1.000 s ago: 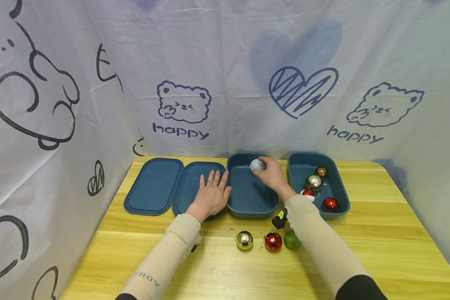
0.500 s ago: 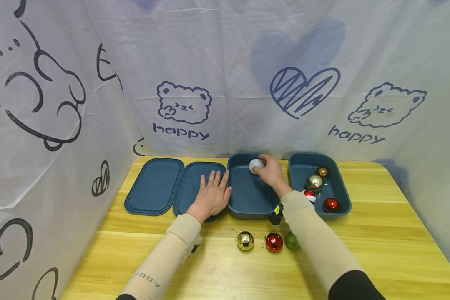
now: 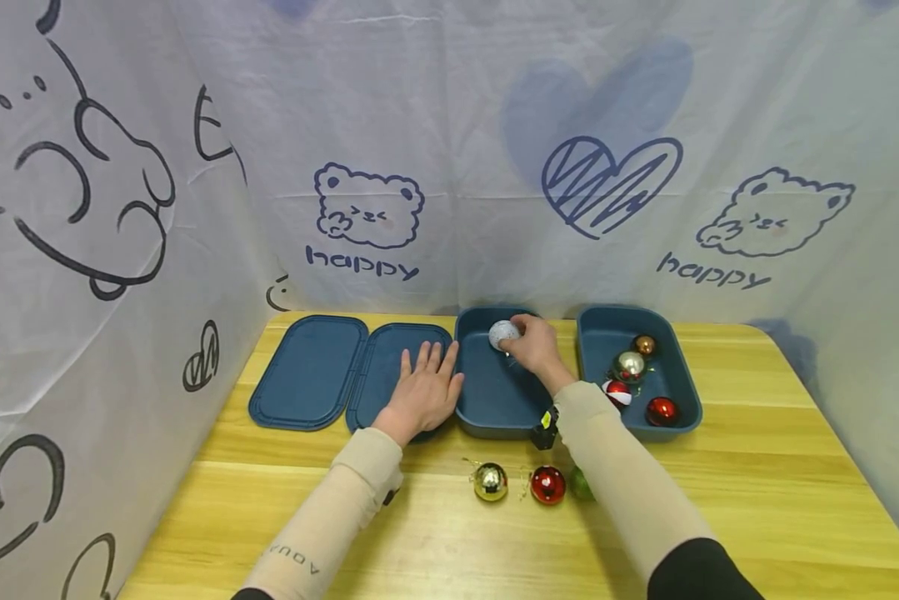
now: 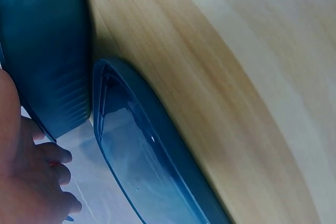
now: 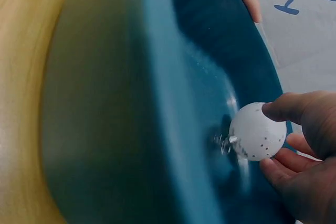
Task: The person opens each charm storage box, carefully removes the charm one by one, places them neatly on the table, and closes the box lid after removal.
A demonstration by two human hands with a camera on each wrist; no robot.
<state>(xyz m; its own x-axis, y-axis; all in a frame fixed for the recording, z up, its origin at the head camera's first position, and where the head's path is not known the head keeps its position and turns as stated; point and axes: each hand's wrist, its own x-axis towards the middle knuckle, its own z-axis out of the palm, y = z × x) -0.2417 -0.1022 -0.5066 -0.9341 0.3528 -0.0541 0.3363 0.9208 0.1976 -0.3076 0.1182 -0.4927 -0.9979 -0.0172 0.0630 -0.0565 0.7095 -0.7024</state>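
Inside the middle blue box point(image 3: 497, 392), near its back, my right hand point(image 3: 537, 343) pinches a white speckled Christmas ball point(image 3: 504, 335). The right wrist view shows thumb and fingertips on the ball point(image 5: 257, 132), whose silvery cap faces the box wall. My left hand point(image 3: 424, 392) lies with straight, spread fingers over the right-hand blue lid point(image 3: 392, 346), its fingertips close to the box's left rim. In the left wrist view that hand point(image 4: 31, 177) is partly cut off at the edge.
A second blue box point(image 3: 670, 367) holds several ornaments, among them a red ball point(image 3: 661, 411) and a silver ball point(image 3: 630, 366). Another lid point(image 3: 310, 372) lies far left. In front are a gold ball point(image 3: 490, 482), a red ball point(image 3: 547, 484) and a green ball point(image 3: 580, 483), partly behind the sleeve.
My right hand has shifted slightly left and toward me inside the middle box, bringing the white ball along. My left hand stays where it was.
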